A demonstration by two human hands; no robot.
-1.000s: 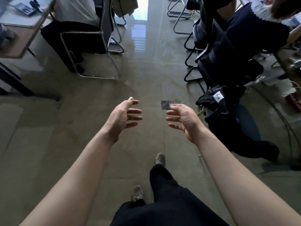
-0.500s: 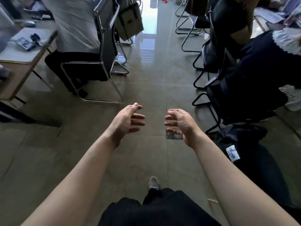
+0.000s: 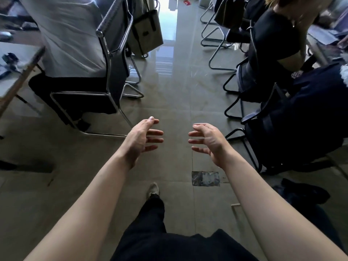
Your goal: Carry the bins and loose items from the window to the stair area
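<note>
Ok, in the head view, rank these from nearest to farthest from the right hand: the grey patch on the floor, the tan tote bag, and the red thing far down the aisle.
From the right hand:
1. Grey floor patch, just below the hand, toward the walker's feet.
2. Tan tote bag, up the aisle on the left, hanging behind a chair.
3. Red object, at the far end of the aisle, top of the view.

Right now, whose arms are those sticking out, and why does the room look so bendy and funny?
Those arms belong to a person wearing a camera on their head, so you see what they see, looking down. The wide lens bends the edges. The left hand and right hand are open and hold nothing. Below is the person's shoe on a shiny tiled floor. People sit on metal chairs on both sides, leaving an aisle. A bag hangs on one chair, and a shiny patch sits on the floor.
</note>
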